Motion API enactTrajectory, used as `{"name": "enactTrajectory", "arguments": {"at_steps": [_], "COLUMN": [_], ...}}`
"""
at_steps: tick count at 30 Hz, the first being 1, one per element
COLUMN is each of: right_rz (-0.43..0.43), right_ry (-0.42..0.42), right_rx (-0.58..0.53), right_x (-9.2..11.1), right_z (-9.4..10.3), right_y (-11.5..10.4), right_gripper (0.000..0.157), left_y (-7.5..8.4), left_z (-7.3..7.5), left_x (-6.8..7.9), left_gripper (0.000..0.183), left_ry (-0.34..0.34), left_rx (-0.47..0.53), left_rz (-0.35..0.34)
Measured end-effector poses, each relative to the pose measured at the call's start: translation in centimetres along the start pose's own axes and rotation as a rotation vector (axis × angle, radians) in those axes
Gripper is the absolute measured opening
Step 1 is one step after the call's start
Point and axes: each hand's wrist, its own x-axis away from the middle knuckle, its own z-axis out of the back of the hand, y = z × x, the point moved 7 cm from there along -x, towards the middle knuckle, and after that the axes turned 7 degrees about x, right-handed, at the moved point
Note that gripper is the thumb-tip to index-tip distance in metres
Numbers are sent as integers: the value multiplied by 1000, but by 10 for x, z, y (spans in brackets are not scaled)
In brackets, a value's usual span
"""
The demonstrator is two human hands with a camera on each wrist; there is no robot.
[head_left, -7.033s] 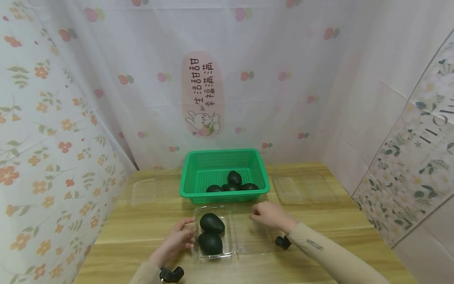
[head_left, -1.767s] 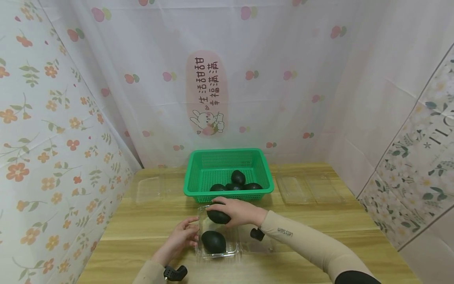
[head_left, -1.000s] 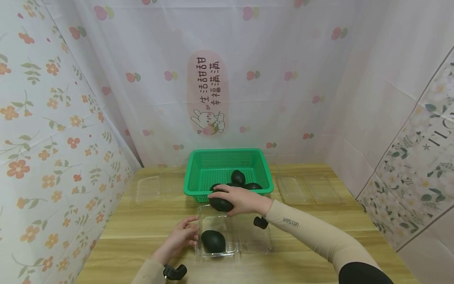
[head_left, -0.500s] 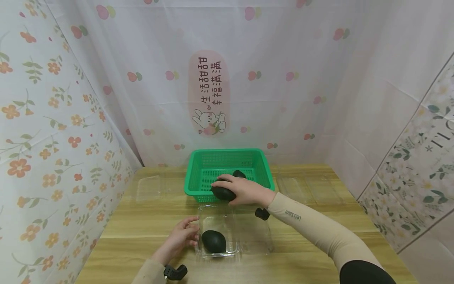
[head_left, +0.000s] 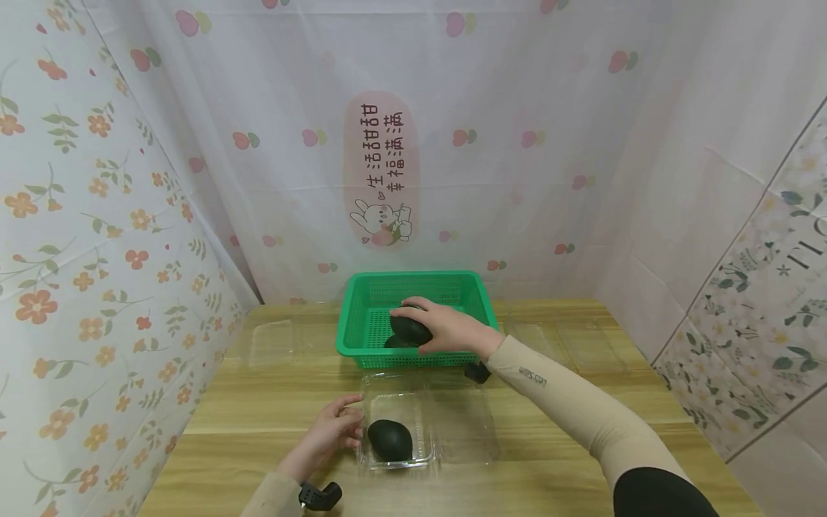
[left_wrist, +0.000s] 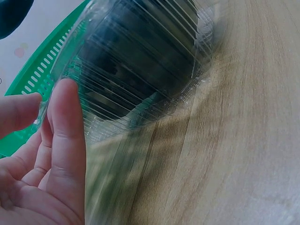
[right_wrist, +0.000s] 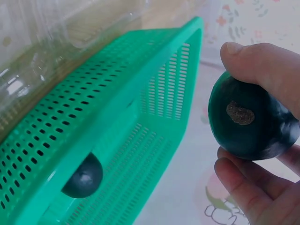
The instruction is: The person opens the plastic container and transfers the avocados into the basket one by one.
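My right hand [head_left: 446, 327] grips a dark avocado [head_left: 408, 329] over the green plastic basket [head_left: 413, 355]. In the right wrist view the held avocado [right_wrist: 248, 117] shows its brown stem scar between thumb and fingers. Below it, another avocado [head_left: 395, 341] lies in the basket, partly hidden by the hand. My left hand [head_left: 331, 431] pinches the left edge of a clear plastic clamshell box [head_left: 395, 402] between thumb and fingers, as the left wrist view shows. Inside that box, near its front, sits one avocado [head_left: 390, 440]. The box's lid [head_left: 461, 427] lies folded open to the right.
More clear plastic boxes rest on the wooden table [head_left: 258, 409]: one at the back left [head_left: 271, 343], others at the back right [head_left: 584, 345]. A patterned curtain [head_left: 452, 201] hangs right behind the basket, with side walls left and right.
My right hand has lifted an avocado out of the clear box, leaving one there, and carried it back and up over the basket. The left hand has stayed at the box's edge.
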Motion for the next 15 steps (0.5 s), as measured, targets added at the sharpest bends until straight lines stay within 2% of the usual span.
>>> {"name": "enactTrajectory", "arguments": {"at_steps": [15], "right_rz": [-70], "right_ry": [-1], "right_rx": [-51], "right_x": [-14], "right_z": [9], "right_y": [16], "right_gripper": [84], "left_y": [-1], "left_z": [1], "left_x": [0], "left_gripper": [53], "left_ry": [-8], "left_rx": [3], "left_rz": [-10]}}
